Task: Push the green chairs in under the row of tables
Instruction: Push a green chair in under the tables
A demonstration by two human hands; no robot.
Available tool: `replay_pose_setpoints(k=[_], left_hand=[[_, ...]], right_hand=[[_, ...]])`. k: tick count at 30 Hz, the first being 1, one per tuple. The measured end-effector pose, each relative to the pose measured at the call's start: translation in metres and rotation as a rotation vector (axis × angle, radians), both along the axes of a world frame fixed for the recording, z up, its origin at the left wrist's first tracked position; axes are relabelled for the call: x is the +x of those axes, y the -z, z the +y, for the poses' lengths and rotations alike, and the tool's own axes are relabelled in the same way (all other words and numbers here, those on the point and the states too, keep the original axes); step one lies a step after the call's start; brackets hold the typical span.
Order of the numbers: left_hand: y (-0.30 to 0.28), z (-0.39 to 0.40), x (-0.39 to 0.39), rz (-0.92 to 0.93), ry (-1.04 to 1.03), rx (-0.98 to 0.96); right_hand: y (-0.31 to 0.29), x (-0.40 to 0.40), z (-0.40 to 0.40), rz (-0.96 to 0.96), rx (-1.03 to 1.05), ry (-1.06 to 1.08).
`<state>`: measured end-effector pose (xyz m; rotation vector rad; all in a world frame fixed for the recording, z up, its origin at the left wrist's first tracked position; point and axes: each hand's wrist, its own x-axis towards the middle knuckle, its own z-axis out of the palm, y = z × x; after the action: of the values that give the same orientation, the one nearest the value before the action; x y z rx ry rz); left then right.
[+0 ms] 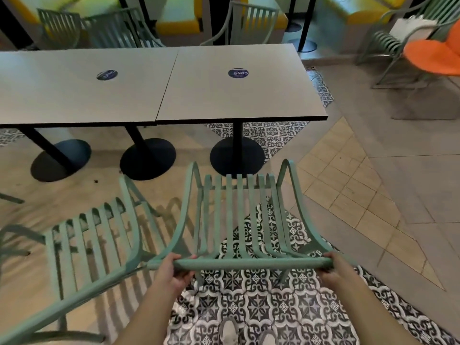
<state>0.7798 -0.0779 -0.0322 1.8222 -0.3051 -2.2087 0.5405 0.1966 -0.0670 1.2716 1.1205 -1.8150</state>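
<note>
A green slatted chair [239, 210] stands right in front of me, its seat facing the row of grey tables [231, 100]. My left hand [174, 270] grips the left end of its top back rail, and my right hand [334, 268] grips the right end. The chair's front edge sits just short of the right table's black round base [236, 155], outside the tabletop's near edge. A second green chair [92, 242] stands close on my left, angled, also out from the tables.
More green chairs [251, 23] line the tables' far side, before yellow benches. An orange chair [433, 56] and another green one stand at the far right. Two more black table bases [146, 158] sit under the left table. My shoes [230, 332] are on patterned tiles.
</note>
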Motion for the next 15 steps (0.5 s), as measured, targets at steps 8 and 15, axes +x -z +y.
replay_pose_setpoints(k=[8,15], left_hand=[[0.008,0.004,0.018,-0.311,0.257,-0.374],[0.029,-0.005,0.054,-0.843,1.592,-1.531]], right_hand=[[-0.029,0.02,0.001,0.336,0.511,-0.234],[-0.016,0.036,0.016,1.242,1.068,-1.786]])
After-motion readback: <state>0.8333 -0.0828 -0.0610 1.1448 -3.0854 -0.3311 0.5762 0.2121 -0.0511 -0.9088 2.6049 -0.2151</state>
